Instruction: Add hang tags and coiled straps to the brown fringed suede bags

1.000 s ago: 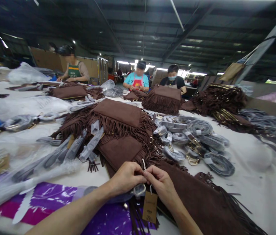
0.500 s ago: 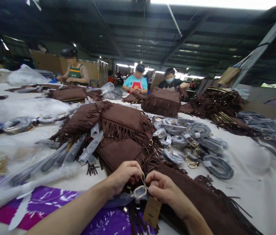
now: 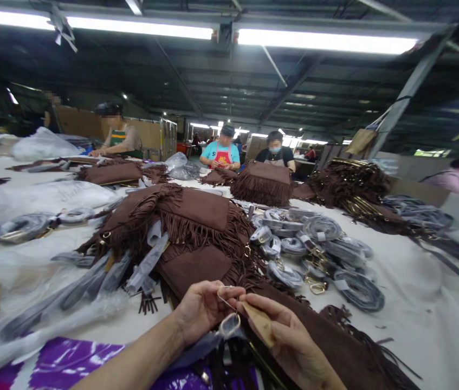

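My left hand (image 3: pixel 197 313) is closed in a pinch on a thin pale string (image 3: pixel 224 298). A tan hang tag (image 3: pixel 260 325) is held by my right hand (image 3: pixel 294 338), between thumb and fingers, close to the left fingertips. Just below the hands hangs a gold metal ring (image 3: pixel 229 324) in clear plastic wrap, and the string runs down toward it. Dark brown fringe dangles beneath. A brown suede bag (image 3: pixel 314 317) lies under and beyond my right hand. Further ahead are stacked fringed bags (image 3: pixel 200 208).
Coiled plastic-wrapped straps (image 3: pixel 322 227) with gold clips lie right of centre. Purple plastic (image 3: pixel 75 357) and wrapped straps (image 3: pixel 86 292) are at the left. Co-workers (image 3: pixel 220 151) sit across the white table (image 3: pixel 424 314), and piled bags (image 3: pixel 347 181) stand at the far right.
The tag, which hung below my right hand, is now gripped and turned up in its fingers. My left hand has turned palm upward. The view has tilted up.
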The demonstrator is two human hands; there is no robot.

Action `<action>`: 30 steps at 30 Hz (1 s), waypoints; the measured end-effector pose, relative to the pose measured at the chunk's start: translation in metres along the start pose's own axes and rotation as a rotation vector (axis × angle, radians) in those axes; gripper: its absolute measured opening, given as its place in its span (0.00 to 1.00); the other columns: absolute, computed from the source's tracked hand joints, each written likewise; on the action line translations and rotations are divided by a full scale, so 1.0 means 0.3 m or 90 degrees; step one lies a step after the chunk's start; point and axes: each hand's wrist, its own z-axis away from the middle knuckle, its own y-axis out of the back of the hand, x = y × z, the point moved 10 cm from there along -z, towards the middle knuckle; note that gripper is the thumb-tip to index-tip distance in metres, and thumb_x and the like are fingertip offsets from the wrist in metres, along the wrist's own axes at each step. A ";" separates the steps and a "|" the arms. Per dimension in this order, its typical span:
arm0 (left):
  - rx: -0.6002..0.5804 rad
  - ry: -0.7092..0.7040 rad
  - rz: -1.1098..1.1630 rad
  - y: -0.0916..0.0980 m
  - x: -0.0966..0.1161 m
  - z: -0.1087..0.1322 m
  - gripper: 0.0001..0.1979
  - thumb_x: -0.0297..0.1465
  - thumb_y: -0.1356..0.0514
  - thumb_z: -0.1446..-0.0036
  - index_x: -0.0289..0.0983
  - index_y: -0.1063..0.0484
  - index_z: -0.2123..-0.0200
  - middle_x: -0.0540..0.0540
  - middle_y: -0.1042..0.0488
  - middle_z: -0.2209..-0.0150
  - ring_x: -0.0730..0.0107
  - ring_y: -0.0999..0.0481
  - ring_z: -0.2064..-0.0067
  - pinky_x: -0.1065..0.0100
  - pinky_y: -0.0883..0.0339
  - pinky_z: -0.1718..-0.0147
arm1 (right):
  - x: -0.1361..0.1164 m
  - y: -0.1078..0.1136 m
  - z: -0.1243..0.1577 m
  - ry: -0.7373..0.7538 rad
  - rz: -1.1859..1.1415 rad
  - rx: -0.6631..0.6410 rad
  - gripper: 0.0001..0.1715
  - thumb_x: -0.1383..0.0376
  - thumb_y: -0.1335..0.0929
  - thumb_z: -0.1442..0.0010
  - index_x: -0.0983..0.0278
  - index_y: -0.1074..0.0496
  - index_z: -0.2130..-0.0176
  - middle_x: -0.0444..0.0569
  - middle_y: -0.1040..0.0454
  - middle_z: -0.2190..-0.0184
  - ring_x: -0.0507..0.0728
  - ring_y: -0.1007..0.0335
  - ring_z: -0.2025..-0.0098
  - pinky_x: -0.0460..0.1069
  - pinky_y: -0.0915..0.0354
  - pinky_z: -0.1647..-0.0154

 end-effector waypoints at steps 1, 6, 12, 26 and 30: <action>0.003 0.002 0.005 0.004 -0.001 -0.002 0.05 0.27 0.41 0.51 0.31 0.29 0.76 0.37 0.20 0.59 0.67 0.23 0.67 0.67 0.31 0.65 | -0.001 -0.009 0.000 -0.007 -0.022 -0.010 0.30 0.67 0.22 0.52 0.66 0.25 0.48 0.58 0.26 0.47 0.59 0.29 0.47 0.46 0.34 0.49; 0.026 -0.004 -0.032 0.017 -0.003 -0.010 0.02 0.20 0.40 0.58 0.30 0.27 0.76 0.38 0.24 0.50 0.82 0.28 0.77 0.78 0.36 0.77 | -0.009 -0.057 0.006 -0.020 -0.042 -0.042 0.37 0.73 0.26 0.59 0.67 0.26 0.47 0.57 0.28 0.45 0.60 0.30 0.46 0.48 0.36 0.45; 0.036 -0.035 -0.114 0.025 0.009 -0.016 0.19 0.21 0.34 0.57 0.37 0.21 0.58 0.39 0.25 0.47 0.89 0.33 0.81 0.81 0.43 0.83 | -0.006 0.030 -0.022 0.031 0.190 0.100 0.22 0.53 0.24 0.44 0.64 0.24 0.56 0.52 0.21 0.62 0.57 0.23 0.61 0.44 0.29 0.68; 0.035 -0.375 -0.864 -0.162 0.158 0.074 0.12 0.23 0.43 0.50 0.34 0.21 0.65 0.48 0.23 0.69 0.71 0.28 0.66 0.72 0.35 0.62 | -0.049 0.001 -0.061 0.213 0.787 0.130 0.21 0.51 0.39 0.33 0.62 0.31 0.70 0.41 0.36 0.78 0.54 0.39 0.75 0.47 0.44 0.72; 0.222 -0.506 -0.799 -0.098 0.386 0.166 0.12 0.27 0.43 0.49 0.36 0.24 0.61 0.48 0.25 0.69 0.71 0.27 0.67 0.73 0.34 0.66 | -0.023 0.067 -0.068 0.156 0.681 0.173 0.22 0.47 0.40 0.34 0.61 0.31 0.62 0.38 0.38 0.80 0.53 0.43 0.81 0.46 0.46 0.78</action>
